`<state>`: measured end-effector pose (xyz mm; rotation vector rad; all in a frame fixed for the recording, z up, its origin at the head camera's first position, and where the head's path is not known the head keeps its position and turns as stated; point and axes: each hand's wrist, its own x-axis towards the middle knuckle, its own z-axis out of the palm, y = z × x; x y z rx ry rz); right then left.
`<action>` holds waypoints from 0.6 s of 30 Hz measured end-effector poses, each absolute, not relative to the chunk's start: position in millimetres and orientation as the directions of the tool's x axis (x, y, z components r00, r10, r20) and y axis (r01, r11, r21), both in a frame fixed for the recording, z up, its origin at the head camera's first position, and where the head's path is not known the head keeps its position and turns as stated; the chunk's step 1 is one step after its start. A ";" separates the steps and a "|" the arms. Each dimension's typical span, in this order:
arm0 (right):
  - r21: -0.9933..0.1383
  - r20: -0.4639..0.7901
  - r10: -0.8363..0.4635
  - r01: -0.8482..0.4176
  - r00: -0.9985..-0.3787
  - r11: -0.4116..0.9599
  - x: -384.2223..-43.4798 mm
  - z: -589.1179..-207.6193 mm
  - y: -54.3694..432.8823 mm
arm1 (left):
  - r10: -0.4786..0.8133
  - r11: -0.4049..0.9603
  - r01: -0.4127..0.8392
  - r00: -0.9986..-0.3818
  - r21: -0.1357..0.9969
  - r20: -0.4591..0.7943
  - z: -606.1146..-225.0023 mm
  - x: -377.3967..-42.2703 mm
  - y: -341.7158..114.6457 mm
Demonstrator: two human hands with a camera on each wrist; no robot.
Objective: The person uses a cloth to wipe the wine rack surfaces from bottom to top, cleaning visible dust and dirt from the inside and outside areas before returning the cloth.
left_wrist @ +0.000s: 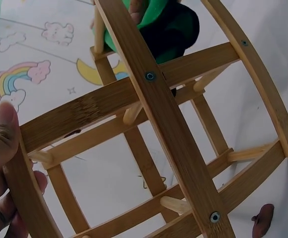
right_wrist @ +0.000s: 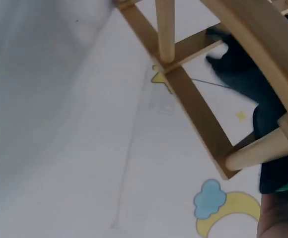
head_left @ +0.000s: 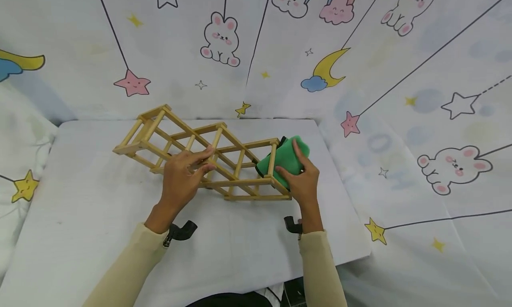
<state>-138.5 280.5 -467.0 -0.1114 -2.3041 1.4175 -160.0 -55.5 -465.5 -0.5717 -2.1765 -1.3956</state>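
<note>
A folding-style bamboo rack (head_left: 240,182) of crossed slats and round rods lies slantwise over the white table, held between both hands. My left hand (head_left: 180,176) grips a slat near its middle; in the left wrist view the thumb (left_wrist: 5,129) is on one side of the slat, fingers on the other. My right hand (head_left: 306,182) holds a green cloth (head_left: 288,158) with a dark side against the rack's right end, thumb and fingers spread over it. The cloth's dark side (right_wrist: 278,124) shows behind the end rod in the right wrist view.
The table (head_left: 100,218) has a white cover and ends at a printed backdrop (head_left: 180,45) with rabbits, stars and moons. A black strap-on camera mount (head_left: 182,230) sits at each wrist. A black object (head_left: 294,293) stands below the front edge.
</note>
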 end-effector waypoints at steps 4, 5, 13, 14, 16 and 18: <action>-0.844 0.448 0.395 -0.234 -0.802 0.483 -144.1 -464.0 284.0 | 0.098 0.380 0.582 -0.798 0.719 0.594 -465.8 -162.3 -56.2; -0.851 0.464 0.432 -0.253 -0.773 0.460 -143.6 -463.1 285.7 | 0.104 0.379 0.583 -0.799 0.719 0.593 -466.2 -162.4 -55.8; -0.930 0.309 0.446 -0.365 -0.840 -0.043 -126.0 -466.2 281.9 | 0.113 0.390 0.584 -0.798 0.712 0.592 -465.5 -160.8 -56.2; -0.923 0.302 0.426 -0.374 -0.853 -0.094 -125.6 -467.0 278.3 | 0.109 0.394 0.582 -0.798 0.712 0.592 -464.7 -160.8 -57.0; -0.922 0.304 0.385 -0.371 -0.871 -0.112 -126.0 -469.6 272.3 | 0.099 0.396 0.580 -0.798 0.712 0.595 -463.1 -160.8 -58.4; -0.927 0.341 0.350 -0.374 -0.872 -0.028 -127.7 -474.2 269.9 | 0.092 0.391 0.575 -0.801 0.718 0.591 -462.5 -160.8 -59.3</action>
